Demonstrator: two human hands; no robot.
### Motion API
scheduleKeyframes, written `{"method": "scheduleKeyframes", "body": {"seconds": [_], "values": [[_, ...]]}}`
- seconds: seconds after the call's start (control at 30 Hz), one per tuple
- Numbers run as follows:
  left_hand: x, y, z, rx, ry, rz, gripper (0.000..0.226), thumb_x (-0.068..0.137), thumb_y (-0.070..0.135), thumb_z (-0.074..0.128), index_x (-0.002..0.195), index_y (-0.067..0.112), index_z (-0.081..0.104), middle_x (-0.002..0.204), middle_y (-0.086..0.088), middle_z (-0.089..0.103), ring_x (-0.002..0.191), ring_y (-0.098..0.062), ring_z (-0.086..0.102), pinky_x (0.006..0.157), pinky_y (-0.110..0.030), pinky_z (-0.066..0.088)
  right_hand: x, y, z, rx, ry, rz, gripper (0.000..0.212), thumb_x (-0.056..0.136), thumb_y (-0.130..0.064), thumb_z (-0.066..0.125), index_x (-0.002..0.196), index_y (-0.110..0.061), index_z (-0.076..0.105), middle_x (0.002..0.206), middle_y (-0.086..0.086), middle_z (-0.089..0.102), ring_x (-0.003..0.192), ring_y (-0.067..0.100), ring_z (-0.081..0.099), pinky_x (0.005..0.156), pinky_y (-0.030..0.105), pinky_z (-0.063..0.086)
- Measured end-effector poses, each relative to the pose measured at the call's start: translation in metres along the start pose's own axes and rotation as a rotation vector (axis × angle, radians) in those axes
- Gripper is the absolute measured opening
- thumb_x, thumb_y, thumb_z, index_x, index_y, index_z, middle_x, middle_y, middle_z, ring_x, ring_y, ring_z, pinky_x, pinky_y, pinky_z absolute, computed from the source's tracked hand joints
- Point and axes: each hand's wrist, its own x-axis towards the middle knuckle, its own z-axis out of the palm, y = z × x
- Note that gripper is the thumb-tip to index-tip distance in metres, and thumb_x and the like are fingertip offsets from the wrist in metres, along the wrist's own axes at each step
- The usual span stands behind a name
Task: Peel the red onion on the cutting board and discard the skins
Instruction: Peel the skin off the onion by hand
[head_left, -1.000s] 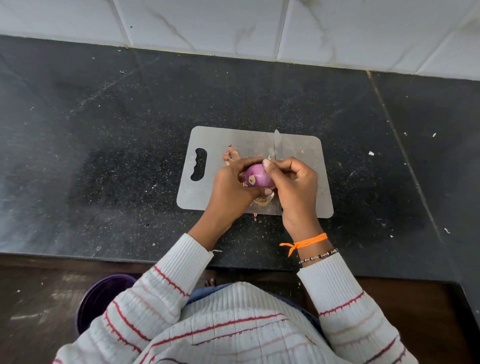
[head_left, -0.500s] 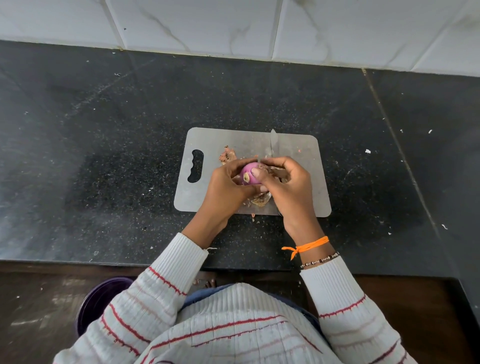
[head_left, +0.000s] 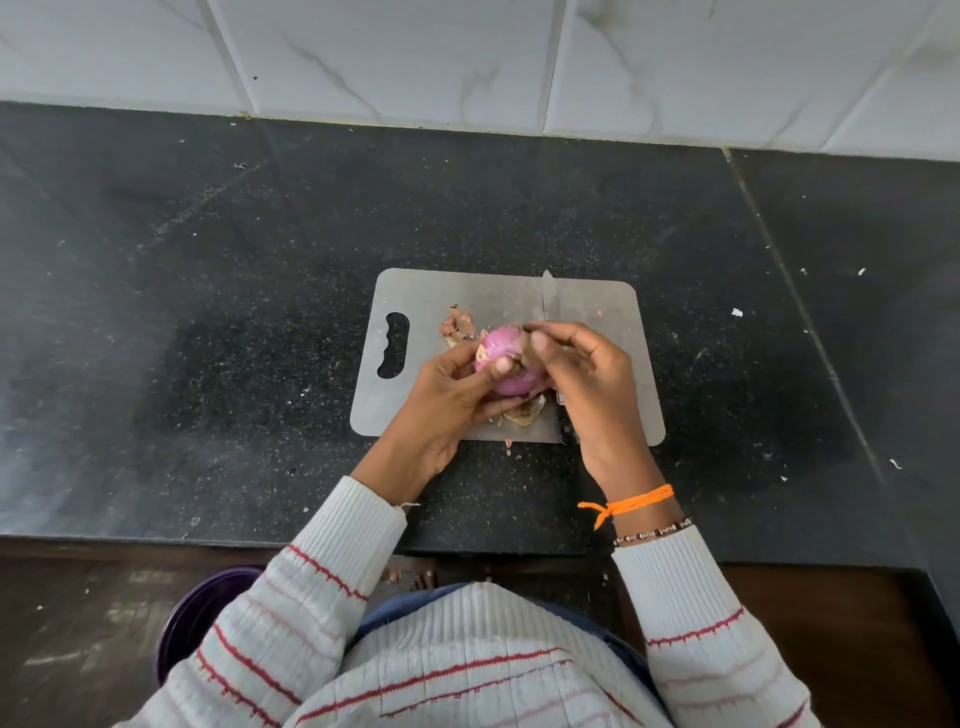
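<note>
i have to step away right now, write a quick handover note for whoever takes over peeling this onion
Left hand grips the red onion above the cutting board.
Right hand pinches skin at the onion's top.
Done: most of the onion shows bare purple; loose skins lie on the board.
Left: strip the remaining skin, then discard all the skins.
Mind the knife lying behind the hands.

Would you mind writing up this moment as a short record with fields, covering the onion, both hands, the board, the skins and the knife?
onion: round red onion, mostly bare purple, held above the board
left hand: left hand cradles the onion, thumb on top
right hand: right hand pinches at the onion's upper right side
board: grey rectangular cutting board with a handle slot, on the black speckled counter
skins: papery brown skins on the board, more under the onion
knife: steel knife blade flat on the board, partly hidden
bin: purple round bin on the floor
</note>
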Motion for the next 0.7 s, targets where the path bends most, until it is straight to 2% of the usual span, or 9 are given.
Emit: {"method": "scheduleKeyframes", "body": {"seconds": [0.07,0.13,0.23,0.3,0.4,0.47,0.53,0.6,0.7], "values": [[-0.0003,-0.0006,0.0008,-0.017,-0.007,-0.005,0.045,0.066,0.019,0.061,0.108,0.002,0.06,0.08,-0.006,0.073,0.071,-0.015,0.07,0.058,-0.02,0.057,-0.0008,-0.0014,0.0023,-0.017,0.001,-0.006,0.019,0.078,-0.02,0.073,0.096,-0.014,0.069,0.093,0.0,0.071,0.082,0.007,0.065,0.069,0.021,0.054],[-0.001,-0.0025,0.0029,-0.022,-0.011,-0.012,0.045,0.067,0.02,0.06,0.108,0.003,0.06,0.08,-0.006,0.073,0.07,-0.015,0.07,0.059,-0.021,0.058,0.0003,-0.001,0.0035,0.019,0.053,0.0,0.014,0.076,-0.017,0.075,0.089,-0.015,0.069,0.089,0.002,0.071,0.079,0.011,0.065,0.068,0.023,0.054],[-0.0014,-0.0056,0.0044,-0.026,-0.018,-0.03,0.041,0.068,0.02,0.059,0.106,0.004,0.061,0.081,-0.006,0.073,0.07,-0.016,0.07,0.059,-0.021,0.058,0.0027,0.0028,0.0012,0.045,0.104,-0.017,0.004,0.08,-0.013,0.071,0.078,-0.011,0.069,0.074,0.001,0.068,0.07,0.008,0.06,0.061,0.021,0.048],[-0.0016,-0.0062,0.0042,-0.029,-0.014,-0.038,0.039,0.072,0.019,0.057,0.107,0.003,0.061,0.081,-0.007,0.073,0.071,-0.016,0.07,0.059,-0.022,0.058,0.004,0.0046,-0.0001,0.01,0.104,-0.035,0.008,0.082,-0.012,0.069,0.074,-0.013,0.068,0.066,-0.005,0.065,0.063,0.003,0.057,0.056,0.018,0.047],[-0.0001,-0.0055,0.0027,-0.053,-0.002,-0.057,0.03,0.083,0.015,0.053,0.108,0.0,0.06,0.081,-0.008,0.073,0.071,-0.017,0.071,0.061,-0.023,0.058,0.0028,0.0054,0.0007,0.003,0.101,-0.046,0.009,0.087,-0.011,0.063,0.081,-0.015,0.069,0.076,-0.001,0.07,0.076,0.01,0.065,0.068,0.029,0.055],[0.0014,-0.0048,0.0017,-0.062,0.006,-0.059,0.023,0.089,0.012,0.048,0.106,0.002,0.06,0.079,-0.007,0.073,0.071,-0.016,0.071,0.062,-0.023,0.058,0.0011,0.0047,0.0016,0.029,0.097,-0.034,0.01,0.089,-0.013,0.06,0.087,-0.015,0.069,0.087,0.003,0.071,0.085,0.012,0.066,0.072,0.026,0.054],[0.0023,-0.004,0.0019,-0.061,0.014,-0.058,0.022,0.09,0.013,0.047,0.103,0.004,0.061,0.077,-0.006,0.073,0.07,-0.015,0.07,0.064,-0.023,0.058,-0.0003,0.0034,0.0019,0.049,0.068,-0.013,0.007,0.084,-0.017,0.067,0.09,-0.015,0.069,0.092,0.003,0.071,0.088,0.012,0.066,0.074,0.024,0.054],[0.0023,-0.0041,0.0037,-0.057,0.016,-0.056,0.022,0.089,0.015,0.048,0.101,0.004,0.062,0.076,-0.006,0.073,0.069,-0.014,0.07,0.065,-0.023,0.058,-0.0004,0.0027,0.0018,0.031,0.056,-0.008,0.016,0.076,-0.016,0.075,0.091,-0.014,0.069,0.094,0.002,0.071,0.09,0.014,0.067,0.076,0.024,0.055],[0.0019,-0.0036,0.0053,-0.061,0.021,-0.06,0.024,0.085,0.015,0.051,0.103,0.004,0.062,0.078,-0.007,0.073,0.071,-0.016,0.07,0.065,-0.024,0.058,0.0016,0.0046,0.002,0.053,0.076,-0.015,0.014,0.075,-0.011,0.075,0.088,-0.015,0.07,0.094,0.003,0.072,0.093,0.02,0.068,0.082,0.034,0.055]]}}
